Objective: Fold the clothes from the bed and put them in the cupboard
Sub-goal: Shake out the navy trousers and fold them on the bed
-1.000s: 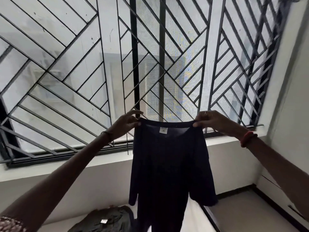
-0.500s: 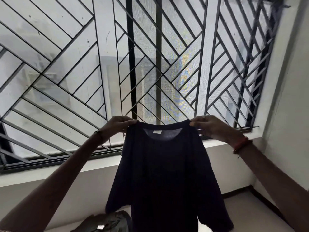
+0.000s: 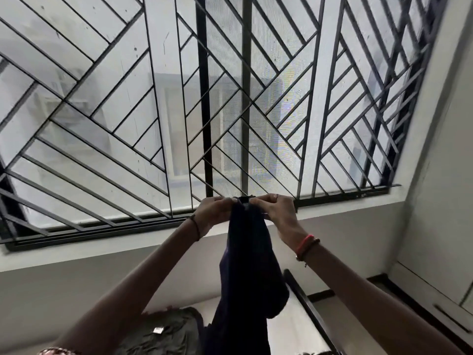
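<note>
Dark navy shirt (image 3: 245, 265) held up in the air in front of the barred window (image 3: 179, 111), above the bed. Left hand (image 3: 213, 212) and right hand (image 3: 273, 210) are close together at the top edge, almost touching, each pinching one shoulder of the collar area. Fingers of both hands are closed tight on the fabric; nothing else is held. With the two shoulders side by side, the shirt is doubled lengthwise and hangs as a narrow column, its lower end running out of frame at the bottom. Holding it high likely lets gravity pull the halves flat and line up the side seams, so no surface is needed for this first fold.

A second garment, olive-grey (image 3: 163, 334) with a small white tag, lies crumpled on the bed (image 3: 289, 336) below, just left of the hanging shirt; it looks not yet folded.

Judged stage: first lengthwise fold of this shirt made, cross folds and the trip to the cupboard remaining. No cupboard can be picked out with confidence here.
</note>
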Motion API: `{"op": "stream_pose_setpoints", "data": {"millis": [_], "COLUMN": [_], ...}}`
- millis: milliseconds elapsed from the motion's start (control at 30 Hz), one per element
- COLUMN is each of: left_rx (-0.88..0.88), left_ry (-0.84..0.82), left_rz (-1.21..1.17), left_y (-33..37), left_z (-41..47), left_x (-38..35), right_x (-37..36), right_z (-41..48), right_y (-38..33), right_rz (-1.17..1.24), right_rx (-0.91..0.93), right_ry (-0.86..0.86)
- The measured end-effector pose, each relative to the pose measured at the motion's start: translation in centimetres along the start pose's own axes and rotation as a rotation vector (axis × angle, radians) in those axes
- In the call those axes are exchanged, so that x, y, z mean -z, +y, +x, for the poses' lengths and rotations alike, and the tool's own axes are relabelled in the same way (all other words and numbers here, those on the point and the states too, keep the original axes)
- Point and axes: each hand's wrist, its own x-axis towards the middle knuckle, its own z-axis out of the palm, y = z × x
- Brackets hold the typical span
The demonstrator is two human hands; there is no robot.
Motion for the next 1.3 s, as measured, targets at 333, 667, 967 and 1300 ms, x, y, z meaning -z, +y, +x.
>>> {"op": "stream_pose_setpoints", "data": {"millis": [333,667,967,1300], "left_rx": [-0.086,-0.346,-0.388,-0.56], "left_ry": [-0.086,-0.117,-0.232,-0.048], "left_rz": [0.045,0.27,0.549,0.546], "left_y": [0.6,3.1,4.4,7.6], "left_z": [0.5,1.0,1.8,2.6], "left_x": [-0.6,-0.3,-0.9,-0.7], "right_x": [-1.3,-0.5,1.1,3.5], "right_z": [0.7,1.4,1.7,-0.2], "right_y": [-0.6,-2.1,-3.5,2.3], "right_rz": [-0.045,0.144,0.219,-0.13], "right_rx": [0.087,0.036,0.067,0.271], "right_ry": [0.01,-0.197,-0.361,-0.246]}}
